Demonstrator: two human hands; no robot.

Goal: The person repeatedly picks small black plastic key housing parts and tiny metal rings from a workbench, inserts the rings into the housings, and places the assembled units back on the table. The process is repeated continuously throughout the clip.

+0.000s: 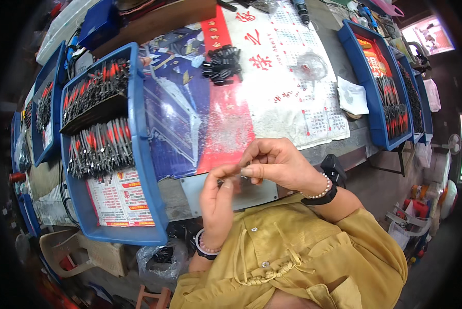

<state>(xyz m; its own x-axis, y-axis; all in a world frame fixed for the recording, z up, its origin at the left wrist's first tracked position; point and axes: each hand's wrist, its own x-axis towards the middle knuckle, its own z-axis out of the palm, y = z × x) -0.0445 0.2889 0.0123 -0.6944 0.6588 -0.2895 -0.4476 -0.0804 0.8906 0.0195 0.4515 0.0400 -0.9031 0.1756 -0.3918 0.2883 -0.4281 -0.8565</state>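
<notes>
My left hand (216, 198) and my right hand (281, 164) meet just above the near edge of the table, in front of my body. Both are closed, thumbs pressed against bent fingers. Between the fingertips is something small, with dark and reddish bits showing; the fingers hide most of it, so its kind is unclear. Below the hands lies a pale flat plate (194, 191) at the table edge. Farther back, a pile of short black pieces (222, 64) rests on the printed sheets. Small red rings (291, 96) lie scattered near a clear round dish (312, 67).
At left, a blue tray (161, 206) holds rows of slender black-and-red items (101, 147). Another blue tray (350, 49) with similar items stands at right. A folded white cloth (352, 96) lies beside it. Below the table are a beige chair (82, 252) and a plastic bag (161, 260).
</notes>
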